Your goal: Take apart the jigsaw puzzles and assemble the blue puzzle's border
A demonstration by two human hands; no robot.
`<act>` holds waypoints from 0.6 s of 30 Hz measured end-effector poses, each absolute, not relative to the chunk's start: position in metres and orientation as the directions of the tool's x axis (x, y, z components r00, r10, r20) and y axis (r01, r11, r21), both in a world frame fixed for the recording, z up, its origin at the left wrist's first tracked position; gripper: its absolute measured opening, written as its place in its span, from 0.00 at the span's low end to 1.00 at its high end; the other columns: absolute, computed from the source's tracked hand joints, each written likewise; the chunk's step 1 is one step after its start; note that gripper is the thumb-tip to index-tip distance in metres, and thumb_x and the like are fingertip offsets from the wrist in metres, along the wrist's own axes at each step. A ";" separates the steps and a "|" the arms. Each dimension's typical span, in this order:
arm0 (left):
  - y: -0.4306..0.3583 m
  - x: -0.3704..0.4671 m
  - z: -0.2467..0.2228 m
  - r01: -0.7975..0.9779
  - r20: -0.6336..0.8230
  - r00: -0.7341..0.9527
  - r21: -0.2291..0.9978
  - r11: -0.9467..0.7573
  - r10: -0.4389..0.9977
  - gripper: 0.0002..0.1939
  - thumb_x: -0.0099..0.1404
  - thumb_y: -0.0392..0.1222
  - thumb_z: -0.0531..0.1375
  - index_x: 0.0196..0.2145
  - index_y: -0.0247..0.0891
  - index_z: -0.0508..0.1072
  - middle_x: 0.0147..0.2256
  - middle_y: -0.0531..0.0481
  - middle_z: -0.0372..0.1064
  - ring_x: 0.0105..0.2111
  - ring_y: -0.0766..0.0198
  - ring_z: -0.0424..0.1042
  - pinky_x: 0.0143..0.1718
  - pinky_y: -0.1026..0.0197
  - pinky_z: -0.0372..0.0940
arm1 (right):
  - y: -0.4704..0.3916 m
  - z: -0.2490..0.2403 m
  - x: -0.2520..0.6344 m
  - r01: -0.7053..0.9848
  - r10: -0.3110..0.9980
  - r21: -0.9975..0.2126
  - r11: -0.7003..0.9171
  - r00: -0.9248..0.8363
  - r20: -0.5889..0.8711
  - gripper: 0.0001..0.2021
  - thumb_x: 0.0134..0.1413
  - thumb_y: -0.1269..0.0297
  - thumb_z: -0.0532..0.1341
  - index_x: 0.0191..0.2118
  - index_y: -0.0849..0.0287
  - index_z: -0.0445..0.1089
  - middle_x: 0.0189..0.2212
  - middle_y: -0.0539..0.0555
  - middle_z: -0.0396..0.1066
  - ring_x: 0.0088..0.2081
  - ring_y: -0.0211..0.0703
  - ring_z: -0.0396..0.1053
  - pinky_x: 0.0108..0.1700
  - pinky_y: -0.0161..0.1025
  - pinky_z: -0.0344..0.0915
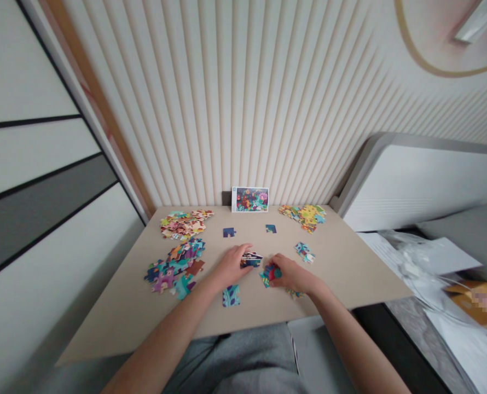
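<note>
My left hand (230, 265) is closed round a small stack of dark puzzle pieces (250, 259) near the middle of the table. Just right of it, my right hand (285, 272) pinches a red and blue puzzle piece (273, 272), above a teal and green piece (264, 279) on the table. A teal piece with leaf shapes (231, 295) lies nearer the front edge. Two dark blue pieces, one at left (229, 232) and one at right (271, 229), lie apart beyond my hands. More pieces (295, 294) show partly under my right wrist.
A picture card (250, 200) leans against the ribbed wall at the back of the table (350, 273). Piles of pieces lie at back left (184, 223), left (175, 268) and back right (307, 215). Blue and white pieces (305, 252) lie at right. Papers and plastic lie beyond the right edge.
</note>
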State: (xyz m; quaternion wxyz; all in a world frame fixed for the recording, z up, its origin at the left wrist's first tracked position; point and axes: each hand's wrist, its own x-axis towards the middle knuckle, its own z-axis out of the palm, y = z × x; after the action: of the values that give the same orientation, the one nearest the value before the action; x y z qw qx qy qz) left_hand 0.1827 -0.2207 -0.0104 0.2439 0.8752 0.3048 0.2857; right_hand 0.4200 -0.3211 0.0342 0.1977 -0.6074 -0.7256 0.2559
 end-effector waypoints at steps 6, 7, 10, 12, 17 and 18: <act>-0.221 0.180 -0.004 0.414 0.372 0.685 0.508 -0.755 0.626 0.22 0.62 0.44 0.67 0.52 0.42 0.69 0.50 0.44 0.70 0.52 0.51 0.68 0.56 0.48 0.62 | -0.319 0.033 0.421 0.768 0.980 -0.617 0.171 -0.197 0.026 0.21 0.33 0.67 0.76 0.40 0.51 0.79 0.35 0.53 0.74 0.37 0.48 0.71 0.42 0.43 0.66; -0.222 0.180 -0.004 0.413 0.371 0.693 0.499 -0.762 0.619 0.23 0.62 0.44 0.66 0.54 0.43 0.68 0.51 0.44 0.70 0.53 0.50 0.68 0.57 0.48 0.61 | -0.320 0.033 0.422 0.772 0.979 -0.611 0.177 -0.200 0.031 0.20 0.33 0.66 0.76 0.39 0.52 0.78 0.34 0.53 0.73 0.36 0.48 0.70 0.41 0.42 0.66; -0.224 0.180 -0.002 0.410 0.358 0.710 0.490 -0.770 0.606 0.25 0.64 0.44 0.65 0.57 0.44 0.66 0.52 0.44 0.68 0.54 0.50 0.67 0.58 0.47 0.60 | -0.320 0.031 0.425 0.773 0.977 -0.602 0.200 -0.200 0.068 0.16 0.37 0.64 0.74 0.37 0.55 0.77 0.34 0.53 0.72 0.35 0.46 0.69 0.39 0.40 0.64; -0.225 0.181 -0.001 0.405 0.351 0.717 0.493 -0.770 0.602 0.26 0.65 0.44 0.64 0.59 0.45 0.65 0.53 0.45 0.68 0.55 0.50 0.66 0.58 0.47 0.60 | -0.318 0.031 0.429 0.768 0.983 -0.615 0.182 -0.159 0.093 0.12 0.43 0.62 0.71 0.36 0.56 0.75 0.34 0.53 0.73 0.35 0.45 0.69 0.39 0.39 0.63; -0.229 0.185 0.001 0.365 0.345 0.736 0.523 -0.770 0.583 0.32 0.65 0.43 0.64 0.65 0.49 0.60 0.55 0.43 0.65 0.57 0.50 0.65 0.61 0.44 0.59 | -0.301 0.031 0.438 0.749 0.981 -0.663 0.003 0.125 0.147 0.10 0.56 0.59 0.62 0.41 0.57 0.71 0.32 0.52 0.75 0.34 0.45 0.70 0.38 0.39 0.62; -0.229 0.185 0.000 0.349 0.347 0.738 0.538 -0.768 0.579 0.34 0.65 0.43 0.63 0.66 0.49 0.58 0.57 0.43 0.64 0.58 0.50 0.64 0.61 0.44 0.59 | -0.297 0.030 0.437 0.731 0.976 -0.682 0.001 0.149 0.161 0.10 0.57 0.58 0.62 0.42 0.58 0.71 0.33 0.52 0.75 0.35 0.45 0.70 0.39 0.40 0.63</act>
State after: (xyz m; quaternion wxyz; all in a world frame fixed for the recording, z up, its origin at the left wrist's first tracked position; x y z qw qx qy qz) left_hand 0.1854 -0.2290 0.0004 0.2246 0.9047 0.2564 0.2557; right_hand 0.4365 -0.2969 0.0305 0.3304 -0.6821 -0.6255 0.1850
